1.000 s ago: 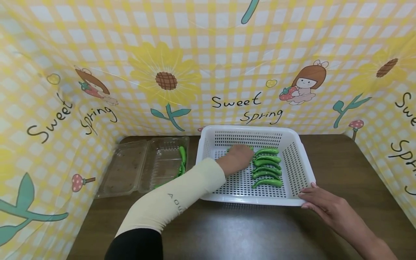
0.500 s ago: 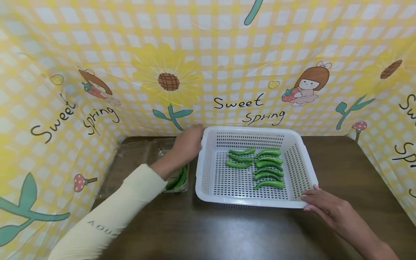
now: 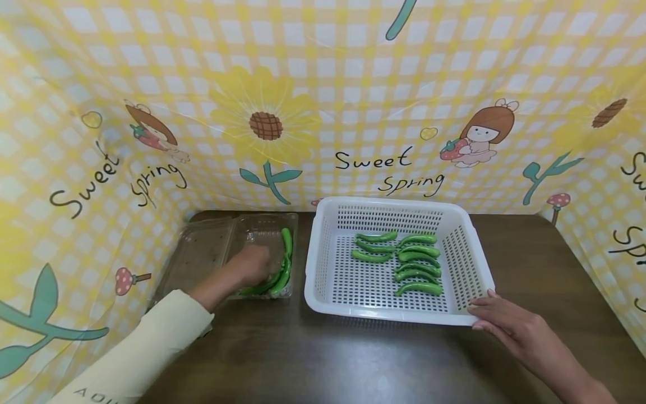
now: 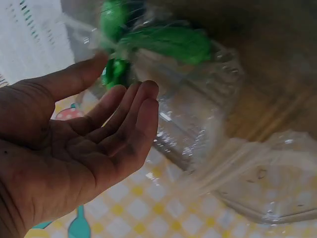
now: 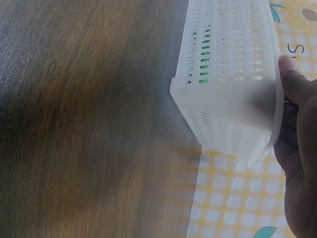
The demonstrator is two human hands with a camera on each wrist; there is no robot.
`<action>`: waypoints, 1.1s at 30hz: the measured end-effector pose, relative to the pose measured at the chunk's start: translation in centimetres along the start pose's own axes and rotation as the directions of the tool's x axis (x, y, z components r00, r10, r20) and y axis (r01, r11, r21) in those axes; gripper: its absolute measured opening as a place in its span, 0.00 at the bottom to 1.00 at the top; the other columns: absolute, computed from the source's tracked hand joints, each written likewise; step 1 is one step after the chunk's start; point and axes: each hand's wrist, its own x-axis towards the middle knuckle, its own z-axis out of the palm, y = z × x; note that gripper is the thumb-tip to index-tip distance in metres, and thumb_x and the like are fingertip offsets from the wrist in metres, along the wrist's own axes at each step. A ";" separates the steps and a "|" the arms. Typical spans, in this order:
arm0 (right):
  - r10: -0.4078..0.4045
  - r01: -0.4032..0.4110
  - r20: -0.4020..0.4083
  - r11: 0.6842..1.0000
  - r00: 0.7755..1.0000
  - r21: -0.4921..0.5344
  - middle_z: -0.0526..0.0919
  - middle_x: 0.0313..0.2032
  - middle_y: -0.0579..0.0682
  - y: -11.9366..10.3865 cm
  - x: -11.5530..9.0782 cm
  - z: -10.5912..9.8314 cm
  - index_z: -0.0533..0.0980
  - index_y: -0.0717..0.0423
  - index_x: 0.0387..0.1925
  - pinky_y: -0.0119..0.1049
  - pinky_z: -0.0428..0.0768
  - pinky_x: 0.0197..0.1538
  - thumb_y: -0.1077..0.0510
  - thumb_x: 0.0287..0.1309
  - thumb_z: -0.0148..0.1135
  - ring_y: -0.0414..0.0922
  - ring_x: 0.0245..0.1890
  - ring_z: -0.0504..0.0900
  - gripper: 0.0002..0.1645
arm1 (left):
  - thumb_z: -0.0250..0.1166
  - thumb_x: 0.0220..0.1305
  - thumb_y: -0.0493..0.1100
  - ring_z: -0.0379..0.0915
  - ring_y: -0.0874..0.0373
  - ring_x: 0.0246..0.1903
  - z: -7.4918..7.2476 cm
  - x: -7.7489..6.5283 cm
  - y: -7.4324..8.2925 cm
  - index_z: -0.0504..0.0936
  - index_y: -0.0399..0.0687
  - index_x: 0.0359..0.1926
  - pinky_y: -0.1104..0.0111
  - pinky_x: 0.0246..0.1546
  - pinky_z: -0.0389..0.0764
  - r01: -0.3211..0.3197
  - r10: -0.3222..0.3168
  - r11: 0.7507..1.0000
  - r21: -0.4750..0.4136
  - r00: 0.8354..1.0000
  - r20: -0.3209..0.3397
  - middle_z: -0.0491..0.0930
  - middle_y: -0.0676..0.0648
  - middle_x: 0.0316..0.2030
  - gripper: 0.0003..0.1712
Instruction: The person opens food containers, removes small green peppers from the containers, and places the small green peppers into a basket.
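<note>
My left hand [image 3: 254, 264] hovers over the clear plastic box [image 3: 262, 220], thumb and fingers loosely bent, nothing between them. Several glossy green peppers [image 3: 284, 275] lie along the box's right side. One green pepper [image 4: 173, 44] shows beyond my fingertips in the left wrist view. To the right stands a white perforated basket [image 3: 398, 315]. Inside it, curved peppers [image 3: 420, 288] lie in two columns, the right one longer. My right hand [image 3: 520, 322] grips the basket's near right corner, its thumb [image 5: 292, 79] and fingers on opposite sides of the rim.
The box's clear lid [image 3: 197, 252] is folded out flat to the left. Box and basket both stand on a dark brown wooden table [image 3: 323, 365]. A yellow checked cloth [image 3: 373, 112] with printed flowers walls the back and both sides.
My left hand has moved left, from the basket to above the box, leaving three peppers visible in the basket's left column. My right hand has stayed at the basket corner.
</note>
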 end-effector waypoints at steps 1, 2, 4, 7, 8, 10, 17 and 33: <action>0.002 -0.002 -0.001 1.000 1.000 0.000 0.86 0.44 0.48 0.0 0.0 0.0 0.83 0.47 0.46 0.20 0.62 0.65 0.62 0.42 0.73 0.35 0.59 0.75 0.24 | 0.62 0.53 0.31 0.63 0.57 0.18 0.3 0.0 -0.2 0.71 0.45 0.21 0.70 0.19 0.68 -0.003 0.003 1.000 0.004 1.000 -0.003 0.69 0.49 0.18 0.10; 0.002 -0.002 -0.001 1.000 1.000 0.002 0.86 0.44 0.47 0.0 0.0 0.0 0.83 0.47 0.46 0.20 0.62 0.65 0.62 0.43 0.73 0.35 0.59 0.75 0.23 | 0.64 0.51 0.31 0.62 0.57 0.18 0.5 0.0 -0.4 0.70 0.45 0.21 0.69 0.20 0.67 -0.002 0.002 1.000 -0.003 1.000 -0.004 0.68 0.49 0.18 0.11; 0.000 0.000 -0.005 1.000 1.000 0.002 0.86 0.44 0.47 0.0 0.0 0.0 0.83 0.47 0.46 0.20 0.62 0.65 0.61 0.43 0.73 0.35 0.59 0.76 0.23 | 0.67 0.47 0.30 0.61 0.57 0.19 1.1 0.2 -0.7 0.70 0.45 0.21 0.69 0.20 0.66 -0.003 0.003 1.000 0.000 1.000 -0.003 0.68 0.49 0.18 0.13; -0.003 0.003 -0.007 1.000 1.000 0.010 0.86 0.44 0.46 0.0 0.0 0.1 0.83 0.48 0.45 0.21 0.63 0.66 0.61 0.45 0.72 0.36 0.58 0.76 0.21 | 0.70 0.46 0.30 0.63 0.57 0.20 1.9 0.4 -1.1 0.72 0.45 0.21 0.70 0.20 0.67 -0.013 0.013 1.000 0.021 1.000 0.007 0.71 0.49 0.19 0.13; -0.002 0.002 -0.007 1.000 1.000 0.011 0.86 0.44 0.46 0.0 0.0 0.1 0.83 0.48 0.45 0.21 0.63 0.66 0.61 0.45 0.72 0.36 0.58 0.76 0.21 | 0.70 0.46 0.30 0.63 0.57 0.20 2.2 0.5 -1.1 0.73 0.45 0.21 0.70 0.20 0.67 -0.011 0.011 1.000 0.021 1.000 0.010 0.71 0.49 0.20 0.13; 0.001 -0.001 -0.005 1.000 1.000 0.015 0.86 0.44 0.46 0.0 0.0 0.2 0.83 0.48 0.45 0.22 0.63 0.66 0.62 0.44 0.73 0.37 0.58 0.77 0.22 | 0.68 0.46 0.28 0.64 0.57 0.19 2.5 0.6 -1.2 0.73 0.46 0.21 0.70 0.19 0.67 -0.007 0.007 1.000 0.029 1.000 0.006 0.72 0.49 0.20 0.12; 0.015 -0.015 0.000 1.000 1.000 -0.003 0.86 0.44 0.46 0.0 -0.1 0.2 0.83 0.45 0.45 0.20 0.62 0.65 0.63 0.41 0.74 0.36 0.57 0.77 0.25 | 0.61 0.44 0.25 0.65 0.57 0.19 2.8 0.8 -1.1 0.71 0.47 0.19 0.70 0.18 0.68 -0.012 0.014 0.999 0.050 0.999 -0.035 0.70 0.50 0.18 0.13; 0.040 -0.039 0.025 0.999 0.999 -0.018 0.86 0.45 0.48 -0.1 0.0 0.0 0.83 0.48 0.45 0.18 0.61 0.65 0.64 0.38 0.75 0.35 0.59 0.75 0.26 | 0.53 0.46 0.22 0.57 0.60 0.16 0.4 1.1 -0.5 0.61 0.50 0.15 0.72 0.16 0.62 -0.126 0.123 0.992 -0.002 0.975 -0.183 0.58 0.53 0.14 0.20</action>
